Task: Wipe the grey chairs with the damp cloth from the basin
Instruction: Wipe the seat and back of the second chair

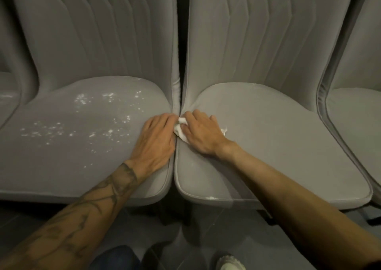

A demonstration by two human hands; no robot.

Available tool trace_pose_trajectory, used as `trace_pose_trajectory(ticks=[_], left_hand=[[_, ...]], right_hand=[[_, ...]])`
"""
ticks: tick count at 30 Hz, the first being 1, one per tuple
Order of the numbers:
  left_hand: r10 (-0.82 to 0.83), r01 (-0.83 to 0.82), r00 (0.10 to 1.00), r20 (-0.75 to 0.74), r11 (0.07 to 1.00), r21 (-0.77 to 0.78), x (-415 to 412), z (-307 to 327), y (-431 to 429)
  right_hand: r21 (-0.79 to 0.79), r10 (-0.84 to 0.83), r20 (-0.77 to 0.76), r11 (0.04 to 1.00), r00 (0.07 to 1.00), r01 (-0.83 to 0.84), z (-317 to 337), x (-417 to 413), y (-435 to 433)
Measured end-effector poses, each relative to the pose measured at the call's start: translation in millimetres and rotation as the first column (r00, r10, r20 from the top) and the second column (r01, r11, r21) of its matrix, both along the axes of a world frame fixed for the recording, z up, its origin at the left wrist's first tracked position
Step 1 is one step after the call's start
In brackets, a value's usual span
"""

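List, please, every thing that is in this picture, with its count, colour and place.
chairs: four, grey, side by side; two in the middle, parts of two more at the edges
specks: many, white, on the left middle seat
cloth: one, white, at the gap between the two middle seats
floor: dark tiles, below the seats
shoe: one, white, bottom right
trouser leg: one, blue, bottom centre
left hand: flat on the edge of the left middle seat, beside the cloth
right hand: on the right middle seat, fingers curled on the cloth
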State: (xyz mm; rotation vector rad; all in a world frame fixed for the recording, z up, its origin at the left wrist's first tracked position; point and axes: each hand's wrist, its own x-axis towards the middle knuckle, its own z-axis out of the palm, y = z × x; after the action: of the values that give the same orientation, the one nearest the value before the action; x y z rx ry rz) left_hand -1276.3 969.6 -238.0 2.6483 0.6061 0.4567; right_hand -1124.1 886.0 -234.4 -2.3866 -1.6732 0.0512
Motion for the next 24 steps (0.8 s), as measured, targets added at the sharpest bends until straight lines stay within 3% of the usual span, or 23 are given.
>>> trace_pose_trajectory(ticks=[4,8,12,15,20,24], left_hand=[[0.022,-0.024,0.998,-0.052,0.999,-0.038,-9,-11,3],[0.067,-0.068,0.998,0.014,0.992,0.109,-3,-21,0],[0.075,-0.074,0.997,-0.001,0.980,0.186,5,-18,-3],[0.077,-0.074,0.997,-0.009,0.975,0.211,5,-19,-2],[0.060,-0.057,0.998,-0.005,0.961,0.271,4,-21,2],[0.050,-0.048,0.999,-0.001,0.960,0.277,3,-20,5]], right_hand=[[0.050,0.106,0.024,0.993,0.994,-0.107,-4,-28,-47],[0.034,0.225,-0.023,0.974,0.974,-0.224,-2,-61,-113],[0.010,0.203,0.026,0.979,0.979,-0.203,6,-64,-111],[0.024,0.076,0.067,0.997,0.995,-0.078,10,-70,-92],[0.039,0.179,0.070,0.982,0.981,-0.182,0,-86,-132],[-0.006,0.078,0.064,0.997,0.995,-0.077,0,-71,-158]])
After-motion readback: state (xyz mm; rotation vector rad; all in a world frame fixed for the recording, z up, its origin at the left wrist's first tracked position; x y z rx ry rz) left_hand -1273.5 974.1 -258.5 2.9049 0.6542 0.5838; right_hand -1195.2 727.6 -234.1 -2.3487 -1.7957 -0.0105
